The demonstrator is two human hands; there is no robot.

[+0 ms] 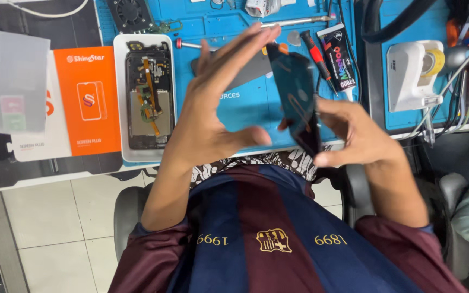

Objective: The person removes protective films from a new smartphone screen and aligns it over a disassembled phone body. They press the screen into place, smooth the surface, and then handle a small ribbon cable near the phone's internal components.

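my left hand (213,103) is raised flat and open, fingers straight and close together, pointing up and to the right, thumb stretched out sideways below them. my right hand (354,133) sits just beside it, fingers curled in a pinching grip, thumb underneath. both forearms angle in from my sides, bare to the sleeves.

Short-sleeved shirt (267,239) in maroon and navy stripes with a gold crest.

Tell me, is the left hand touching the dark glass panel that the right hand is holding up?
Apart. The head view shows blue mat between the open left hand and the dark glass panel, which only the right hand grips.
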